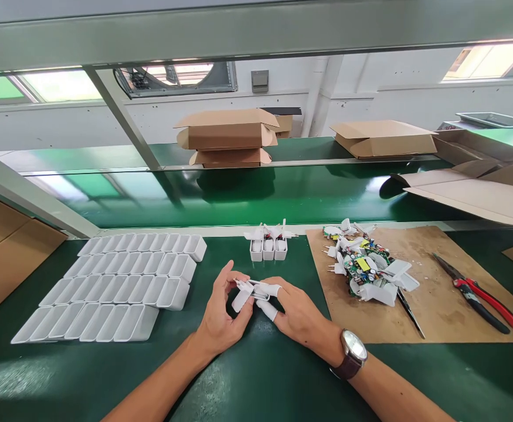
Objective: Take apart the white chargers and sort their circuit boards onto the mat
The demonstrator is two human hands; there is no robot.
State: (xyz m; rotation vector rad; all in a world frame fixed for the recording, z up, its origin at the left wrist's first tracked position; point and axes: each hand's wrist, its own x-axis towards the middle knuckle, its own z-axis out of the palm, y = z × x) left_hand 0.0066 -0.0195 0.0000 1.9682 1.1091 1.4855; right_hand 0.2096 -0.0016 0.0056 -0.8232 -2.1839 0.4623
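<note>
My hands pinching white plug part between them, frame centre. Three filled shells just behind. Empty shells left; parts pile, cutters right. Nothing blocking.

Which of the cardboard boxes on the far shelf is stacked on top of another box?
The left box, near the slanted metal post. It rests on a second box, while the right box lies alone, directly on the shelf.

glossy green belt, matt white plastic shells, rough brown cardboard mat, red plastic-handled cutters w/ dark metal blades
</note>
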